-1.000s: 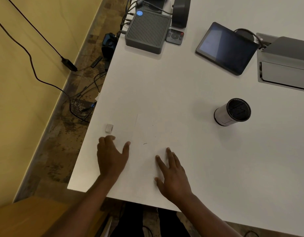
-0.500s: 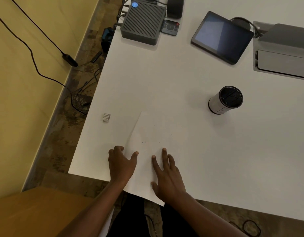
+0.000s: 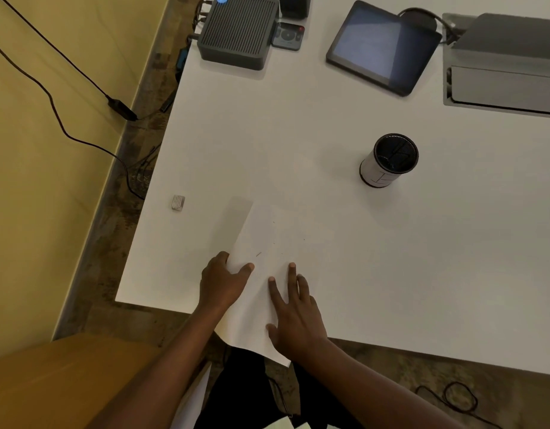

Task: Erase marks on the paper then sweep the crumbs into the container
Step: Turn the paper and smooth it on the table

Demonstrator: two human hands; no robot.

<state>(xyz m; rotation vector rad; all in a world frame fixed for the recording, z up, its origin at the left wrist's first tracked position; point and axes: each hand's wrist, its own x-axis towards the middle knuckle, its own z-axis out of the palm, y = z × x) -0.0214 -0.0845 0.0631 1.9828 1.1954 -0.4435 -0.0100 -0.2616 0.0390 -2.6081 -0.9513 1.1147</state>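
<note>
Paper dragged further off the worktop edge, left grip pinching its side, right grip spread flat on it, eraser well beyond the left grip

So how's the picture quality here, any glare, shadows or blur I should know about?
Head view: dim, warm lighting, no harsh glare; the tablet screen shows only a faint pale reflection. The container throws a soft shadow across the table. The paper barely contrasts with the tabletop, its marks tiny. Both the left hand and right hand look slightly soft. Wide-angle lens bends the table edges.
</note>
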